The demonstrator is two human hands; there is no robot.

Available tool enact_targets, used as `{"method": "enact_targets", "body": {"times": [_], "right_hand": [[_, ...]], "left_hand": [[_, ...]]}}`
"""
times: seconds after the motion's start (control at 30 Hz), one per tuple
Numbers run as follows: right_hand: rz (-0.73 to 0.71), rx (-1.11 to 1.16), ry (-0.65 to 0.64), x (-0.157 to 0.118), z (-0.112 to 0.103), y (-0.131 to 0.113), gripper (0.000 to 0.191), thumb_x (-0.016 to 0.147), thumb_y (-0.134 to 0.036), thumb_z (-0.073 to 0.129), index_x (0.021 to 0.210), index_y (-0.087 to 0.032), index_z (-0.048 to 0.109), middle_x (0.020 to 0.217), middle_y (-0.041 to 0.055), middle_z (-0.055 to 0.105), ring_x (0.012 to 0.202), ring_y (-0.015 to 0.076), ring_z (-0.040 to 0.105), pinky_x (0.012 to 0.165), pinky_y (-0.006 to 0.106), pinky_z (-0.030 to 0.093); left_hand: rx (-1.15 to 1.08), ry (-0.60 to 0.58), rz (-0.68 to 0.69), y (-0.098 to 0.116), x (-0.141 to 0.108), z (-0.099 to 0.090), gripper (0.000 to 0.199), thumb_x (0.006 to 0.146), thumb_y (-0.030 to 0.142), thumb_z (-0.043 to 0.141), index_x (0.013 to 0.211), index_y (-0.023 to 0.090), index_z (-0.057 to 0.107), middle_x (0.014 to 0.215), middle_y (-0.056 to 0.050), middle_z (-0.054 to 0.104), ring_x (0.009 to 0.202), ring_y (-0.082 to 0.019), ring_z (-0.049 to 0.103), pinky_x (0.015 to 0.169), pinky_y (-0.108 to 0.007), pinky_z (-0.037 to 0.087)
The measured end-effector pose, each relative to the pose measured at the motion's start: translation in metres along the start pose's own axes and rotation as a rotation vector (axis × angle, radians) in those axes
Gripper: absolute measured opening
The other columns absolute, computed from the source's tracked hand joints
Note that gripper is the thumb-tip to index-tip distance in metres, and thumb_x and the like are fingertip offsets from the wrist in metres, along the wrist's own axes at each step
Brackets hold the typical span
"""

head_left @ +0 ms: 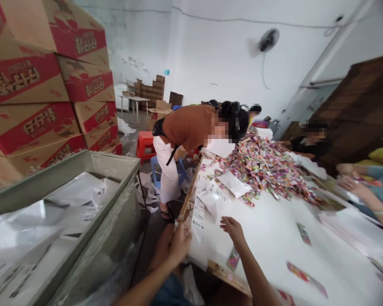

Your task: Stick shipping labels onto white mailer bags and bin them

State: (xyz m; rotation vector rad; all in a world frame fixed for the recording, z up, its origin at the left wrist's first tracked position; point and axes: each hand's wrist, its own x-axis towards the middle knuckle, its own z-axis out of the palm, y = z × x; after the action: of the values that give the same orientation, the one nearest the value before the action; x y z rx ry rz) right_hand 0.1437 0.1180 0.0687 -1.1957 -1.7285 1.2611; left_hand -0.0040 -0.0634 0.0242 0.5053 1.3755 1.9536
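The right hand is half-curled, empty; a bag lies just beyond, seemingly for easy reach. Whether the left hand holds anything is unclear.

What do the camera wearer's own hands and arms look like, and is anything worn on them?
The bare left hand and bare right hand wear no gloves. Both slender, sleeveless forearms show no watch or bracelet.
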Motion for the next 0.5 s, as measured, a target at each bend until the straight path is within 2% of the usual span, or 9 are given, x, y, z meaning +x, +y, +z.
{"method": "enact_targets", "body": {"times": [0.1,0.17,0.2,0.27,0.33,0.43,0.5], "right_hand": [[-0.026,-0.040,0.096,-0.027,-0.034,0.038,0.043,0.065,-0.057,0.060,0.079,-0.016,0.064,0.077,0.0103,0.069,0.067,0.0235,0.066,0.066,0.035,0.050],[-0.069,-0.094,0.184,-0.053,-0.057,0.063,0.044,0.071,-0.059,0.057,0.081,-0.017,0.064,0.076,0.0091,0.070,0.070,0.0240,0.066,0.069,0.036,0.051],[-0.082,-0.122,0.223,-0.068,-0.067,0.074,0.043,0.074,-0.060,0.055,0.081,-0.018,0.063,0.076,0.0087,0.070,0.072,0.0242,0.066,0.071,0.036,0.050],[-0.082,-0.160,0.283,-0.095,-0.081,0.089,0.041,0.079,-0.059,0.051,0.083,-0.019,0.063,0.076,0.0086,0.069,0.074,0.0244,0.065,0.071,0.036,0.050],[-0.077,-0.184,0.330,-0.114,-0.088,0.096,0.040,0.083,-0.056,0.049,0.086,-0.019,0.063,0.080,0.0089,0.069,0.075,0.0237,0.064,0.071,0.035,0.049],[-0.085,-0.215,0.392,-0.127,-0.088,0.094,0.037,0.087,-0.051,0.046,0.091,-0.019,0.063,0.089,0.0102,0.069,0.082,0.0234,0.064,0.077,0.035,0.049],[-0.100,-0.264,0.426,-0.131,-0.081,0.088,0.034,0.088,-0.049,0.046,0.090,-0.019,0.063,0.093,0.0107,0.069,0.093,0.0250,0.062,0.088,0.039,0.046]], "left_hand": [[0.194,-0.038,0.155,0.005,-0.035,-0.015,0.034,0.075,0.025,0.067,0.109,0.023,0.069,0.130,-0.010,0.059,0.130,-0.026,0.043,0.117,-0.037,0.020],[0.391,-0.180,0.243,0.001,-0.055,-0.021,0.026,0.080,0.032,0.061,0.101,0.026,0.074,0.122,-0.010,0.065,0.125,-0.028,0.048,0.115,-0.038,0.025],[0.480,-0.293,0.227,-0.003,-0.062,-0.023,0.024,0.082,0.035,0.057,0.097,0.028,0.075,0.116,-0.011,0.068,0.119,-0.029,0.053,0.112,-0.039,0.031],[0.637,-0.517,0.082,-0.018,-0.067,-0.025,0.024,0.083,0.040,0.055,0.091,0.032,0.077,0.104,-0.010,0.073,0.105,-0.032,0.062,0.102,-0.044,0.042],[0.757,-0.651,-0.083,-0.037,-0.061,-0.024,0.020,0.079,0.040,0.059,0.087,0.034,0.077,0.096,-0.009,0.075,0.096,-0.035,0.065,0.095,-0.051,0.046],[0.835,-0.731,-0.197,-0.068,-0.046,-0.011,0.015,0.063,0.028,0.072,0.078,0.029,0.076,0.094,-0.012,0.075,0.099,-0.040,0.064,0.097,-0.056,0.042],[0.833,-0.750,-0.239,-0.088,-0.037,0.001,0.027,0.052,0.015,0.075,0.077,0.027,0.075,0.102,-0.012,0.073,0.114,-0.040,0.058,0.107,-0.054,0.033]]}}
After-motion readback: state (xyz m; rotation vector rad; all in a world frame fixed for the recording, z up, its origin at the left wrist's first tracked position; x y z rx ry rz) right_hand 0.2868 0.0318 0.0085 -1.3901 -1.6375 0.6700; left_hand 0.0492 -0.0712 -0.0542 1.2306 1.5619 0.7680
